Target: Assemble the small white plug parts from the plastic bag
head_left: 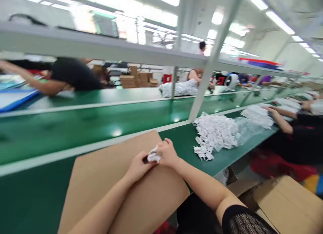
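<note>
My left hand (pixel 140 166) and my right hand (pixel 167 154) meet over a sheet of brown cardboard (pixel 101 173) on the green bench. Between them is a small white plastic piece (pixel 153 156), with the fingers of both hands closed on it. Its exact kind is blurred and partly covered by my fingers. Right of my right hand lies a heap of white plug adapters (pixel 214 129), some with two pins showing, partly in a clear plastic bag (pixel 248 128).
A grey metal post (pixel 205 82) rises behind the bench and carries a shelf (pixel 101 47). Beyond runs a green conveyor belt (pixel 101 121). A co-worker's arm (pixel 281 118) reaches in from the right by white flat pieces (pixel 257 116). An open cardboard box (pixel 292 203) stands lower right.
</note>
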The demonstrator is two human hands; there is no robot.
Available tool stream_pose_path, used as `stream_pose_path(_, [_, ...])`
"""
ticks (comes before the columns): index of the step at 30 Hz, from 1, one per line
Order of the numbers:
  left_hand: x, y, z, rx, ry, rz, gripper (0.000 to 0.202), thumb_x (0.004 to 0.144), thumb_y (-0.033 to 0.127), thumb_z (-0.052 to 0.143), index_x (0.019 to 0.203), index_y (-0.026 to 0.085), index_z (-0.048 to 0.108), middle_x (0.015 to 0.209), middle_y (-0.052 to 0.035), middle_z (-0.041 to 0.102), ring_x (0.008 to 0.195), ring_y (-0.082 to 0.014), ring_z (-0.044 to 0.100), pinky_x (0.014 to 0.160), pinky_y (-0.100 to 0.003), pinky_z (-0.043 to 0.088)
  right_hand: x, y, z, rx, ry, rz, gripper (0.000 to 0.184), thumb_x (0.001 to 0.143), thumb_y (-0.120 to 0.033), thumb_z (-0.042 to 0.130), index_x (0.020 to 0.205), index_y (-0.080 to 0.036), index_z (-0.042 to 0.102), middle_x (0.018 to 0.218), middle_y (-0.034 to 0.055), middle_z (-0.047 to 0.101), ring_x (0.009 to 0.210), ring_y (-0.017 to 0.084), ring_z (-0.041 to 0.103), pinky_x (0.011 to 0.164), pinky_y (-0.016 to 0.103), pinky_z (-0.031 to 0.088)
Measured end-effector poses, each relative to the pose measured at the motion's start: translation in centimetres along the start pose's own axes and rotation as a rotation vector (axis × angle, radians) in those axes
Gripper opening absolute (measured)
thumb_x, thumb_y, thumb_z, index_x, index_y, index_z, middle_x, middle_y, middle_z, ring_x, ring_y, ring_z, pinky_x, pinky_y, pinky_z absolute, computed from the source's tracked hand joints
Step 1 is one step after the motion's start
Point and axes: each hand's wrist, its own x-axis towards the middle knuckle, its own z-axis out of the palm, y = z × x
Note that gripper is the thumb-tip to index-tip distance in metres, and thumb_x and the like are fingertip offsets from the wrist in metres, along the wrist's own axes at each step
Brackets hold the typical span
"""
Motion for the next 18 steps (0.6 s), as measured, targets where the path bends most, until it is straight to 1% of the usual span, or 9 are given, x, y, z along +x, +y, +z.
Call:
stream_pose_path(3, [0.3, -1.0, 0.0, -0.019, -0.027, -0.014, 0.039, 0.073, 0.051, 0.074, 0.090, 0.017, 0.072, 0.087, -0.0058, 0.072, 0.083, -0.0264, 0.067, 0.076, -0.034, 0.052, 0.2, 0.7, 1.4, 0.051, 0.034, 0.009, 0.019, 0.068, -0.018, 0.077, 0.085, -0.022, 0.069, 0.090, -0.0021, 0.063, 0.096, 0.018, 0.061, 0.117, 0.045, 0.024])
stream_pose_path(4, [0.3, -1.2, 0.1, -0.010, -0.010, -0.023, 0.041, 0.071, 0.053, 0.074, 0.090, 0.017, 0.072, 0.086, -0.0058, 0.072, 0.082, -0.0272, 0.067, 0.075, -0.035, 0.053, 0.2, 0.9, 1.9, 0.080, 0.048, 0.002, 0.021, 0.067, -0.017, 0.078, 0.085, -0.022, 0.069, 0.090, -0.0027, 0.062, 0.095, 0.018, 0.061, 0.116, 0.044, 0.027])
stream_pose_path(5, [0.3, -1.4, 0.1, -0.002, 0.000, -0.029, 0.043, 0.070, 0.055, 0.075, 0.090, 0.017, 0.072, 0.085, -0.0059, 0.073, 0.083, -0.0280, 0.068, 0.076, -0.036, 0.054, 0.3, 1.0, 2.5, 0.116, 0.062, -0.004, 0.021, 0.066, -0.017, 0.078, 0.084, -0.021, 0.069, 0.088, -0.0026, 0.061, 0.092, 0.017, 0.061, 0.112, 0.042, 0.032])
stream_pose_path(7, [0.2, -1.7, 0.2, -0.001, 0.026, -0.043, 0.049, 0.066, 0.059, 0.076, 0.092, 0.017, 0.072, 0.088, -0.0067, 0.074, 0.086, -0.0298, 0.069, 0.077, -0.037, 0.056, 0.6, 1.2, 3.4, 0.214, 0.085, -0.020, 0.019, 0.069, -0.020, 0.079, 0.086, -0.021, 0.071, 0.085, -0.0013, 0.060, 0.086, 0.017, 0.060, 0.097, 0.034, 0.045])
stream_pose_path(9, [0.1, -1.9, 0.2, -0.023, 0.070, -0.078, 0.058, 0.060, 0.063, 0.077, 0.095, 0.017, 0.072, 0.091, -0.0082, 0.075, 0.088, -0.0315, 0.071, 0.077, -0.038, 0.057, 0.8, 1.2, 4.2, 0.321, 0.118, -0.022, 0.020, 0.073, -0.023, 0.079, 0.091, -0.020, 0.073, 0.085, 0.0002, 0.059, 0.084, 0.016, 0.060, 0.083, 0.027, 0.049])
stream_pose_path(11, [0.1, -2.1, 0.3, -0.064, 0.128, -0.141, 0.066, 0.054, 0.064, 0.080, 0.099, 0.017, 0.071, 0.094, -0.0096, 0.076, 0.088, -0.0328, 0.072, 0.076, -0.038, 0.059, 0.9, 1.1, 4.7, 0.418, 0.145, 0.001, 0.024, 0.076, -0.026, 0.080, 0.098, -0.020, 0.074, 0.088, 0.0011, 0.059, 0.085, 0.016, 0.060, 0.077, 0.024, 0.049])
stream_pose_path(13, [0.2, -2.2, 0.5, -0.109, 0.170, -0.211, 0.071, 0.048, 0.063, 0.083, 0.101, 0.017, 0.069, 0.097, -0.0106, 0.076, 0.090, -0.0342, 0.072, 0.077, -0.039, 0.060, 1.0, 1.0, 4.9, 0.504, 0.153, 0.054, 0.030, 0.077, -0.030, 0.081, 0.104, -0.020, 0.073, 0.092, 0.0018, 0.059, 0.086, 0.016, 0.060, 0.076, 0.023, 0.050])
stream_pose_path(15, [0.3, -2.3, 0.6, -0.144, 0.172, -0.264, 0.072, 0.046, 0.062, 0.084, 0.100, 0.018, 0.069, 0.099, -0.0108, 0.077, 0.093, -0.0355, 0.073, 0.079, -0.039, 0.060, 1.1, 1.1, 5.0, 0.583, 0.154, 0.127, 0.035, 0.079, -0.037, 0.081, 0.109, -0.020, 0.072, 0.100, 0.0033, 0.060, 0.089, 0.017, 0.061, 0.079, 0.024, 0.051])
stream_pose_path(18, [1.2, -2.4, 0.0, -0.112, 0.136, -0.313, 0.069, 0.051, 0.063, 0.083, 0.101, 0.018, 0.070, 0.095, -0.0095, 0.077, 0.093, -0.0353, 0.073, 0.078, -0.039, 0.060, 1.2, 1.4, 4.9, 0.669, 0.153, 0.234, 0.042, 0.083, -0.048, 0.077, 0.114, -0.021, 0.070, 0.114, 0.0058, 0.059, 0.093, 0.019, 0.062, 0.086, 0.028, 0.053])
